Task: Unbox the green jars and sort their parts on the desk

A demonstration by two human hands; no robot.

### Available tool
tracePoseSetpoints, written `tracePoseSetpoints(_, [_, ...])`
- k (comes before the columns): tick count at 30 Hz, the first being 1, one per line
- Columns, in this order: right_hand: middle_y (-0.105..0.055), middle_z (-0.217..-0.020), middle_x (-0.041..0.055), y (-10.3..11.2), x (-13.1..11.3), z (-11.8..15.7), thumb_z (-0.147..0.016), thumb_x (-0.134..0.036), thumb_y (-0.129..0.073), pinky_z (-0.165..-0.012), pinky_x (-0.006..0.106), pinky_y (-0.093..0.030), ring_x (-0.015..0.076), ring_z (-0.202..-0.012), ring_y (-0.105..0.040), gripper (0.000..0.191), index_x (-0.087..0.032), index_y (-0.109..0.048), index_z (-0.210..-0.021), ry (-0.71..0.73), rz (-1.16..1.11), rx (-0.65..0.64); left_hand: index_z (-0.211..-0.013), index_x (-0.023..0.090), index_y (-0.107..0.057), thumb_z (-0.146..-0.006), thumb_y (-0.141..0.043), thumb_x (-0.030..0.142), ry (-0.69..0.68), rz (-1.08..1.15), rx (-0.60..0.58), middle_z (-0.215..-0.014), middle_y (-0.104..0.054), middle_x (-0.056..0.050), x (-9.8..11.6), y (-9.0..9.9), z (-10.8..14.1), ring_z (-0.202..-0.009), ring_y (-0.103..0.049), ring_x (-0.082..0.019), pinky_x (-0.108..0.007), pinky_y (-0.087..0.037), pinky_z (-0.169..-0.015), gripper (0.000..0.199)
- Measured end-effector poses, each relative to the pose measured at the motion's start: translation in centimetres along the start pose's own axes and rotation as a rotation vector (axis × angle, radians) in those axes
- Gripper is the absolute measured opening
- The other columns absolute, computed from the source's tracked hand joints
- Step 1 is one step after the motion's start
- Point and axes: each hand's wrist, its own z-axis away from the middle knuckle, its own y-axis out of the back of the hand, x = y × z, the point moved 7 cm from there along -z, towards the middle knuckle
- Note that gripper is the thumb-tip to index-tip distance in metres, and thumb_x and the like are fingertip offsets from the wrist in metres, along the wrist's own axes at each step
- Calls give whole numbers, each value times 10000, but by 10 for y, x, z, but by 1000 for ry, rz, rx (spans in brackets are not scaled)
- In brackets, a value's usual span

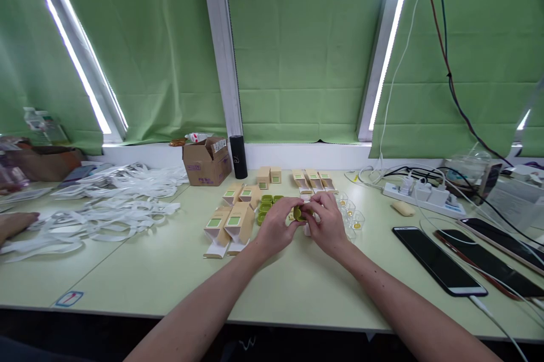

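Observation:
Near the middle of the table, my left hand (278,226) and my right hand (330,226) meet around a small green cup (298,213), each with fingers closed on it. Several similar green cups (264,208) stand just left of my left hand. Small clear containers with yellow bits inside (357,220) lie to the right of my right hand, some partly hidden by it. Open cardboard boxes with green squares (240,223) lie left of the green cups. More small boxes (314,181) stand in a row behind my hands.
Piled white straps (114,214) cover the left side, with another person's hand (17,225) beside them. A brown carton (207,164) and a black cylinder (238,157) stand at the back. Phones (440,260), cables and a power strip (425,197) lie on the right.

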Motion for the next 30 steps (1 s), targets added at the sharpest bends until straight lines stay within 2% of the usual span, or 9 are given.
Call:
tracePoseSetpoints(4, [-576, -958, 76, 1, -2, -1, -968, -148, -552, -784, 401, -484, 255, -942, -519, 170, -229, -683, -896, 7, 5, 3, -1241, 246, -621, -877, -679, 108, -26, -28, 25, -1174, -722, -90, 2, 2, -2, -1128, -664, -261, -454, -543, -990, 393])
tracePoseSetpoints(10, [-579, -934, 71, 5, -8, -2, -989, -171, -550, -786, 413, -484, 255, -925, -525, 159, -240, -675, -917, 21, -14, 33, -1206, 241, -628, -829, -688, 58, 29, -59, 58, -1130, -707, -83, -4, 5, -3, -1136, -640, -268, -453, -541, -985, 424])
tracePoseSetpoints(16, [-589, -903, 69, 13, -8, -3, -968, -182, -588, -780, 427, -491, 267, -916, -548, 143, -261, -696, -917, 21, -36, 96, -1185, 249, -656, -802, -712, 63, 243, -60, 158, -1168, -663, -73, -29, 20, -3, -1138, -635, -252, -442, -532, -1016, 429])
tracePoseSetpoints(20, [-632, -904, 71, 1, -6, -1, -953, -149, -592, -783, 415, -474, 260, -928, -543, 160, -247, -706, -898, 46, 4, -19, -1194, 267, -667, -785, -736, 88, 345, -61, 228, -1191, -661, -59, -39, 29, -3, -1140, -634, -250, -439, -527, -1027, 452])
tracePoseSetpoints(30, [-678, -862, 89, -42, 0, 11, -768, -51, -679, -804, 424, -371, 275, -943, -508, 174, -216, -731, -749, 4, 378, -343, -1221, 274, -689, -795, -752, 110, 399, -80, 271, -1198, -637, -77, -35, 30, -1, -1172, -616, -273, -471, -490, -1067, 461])
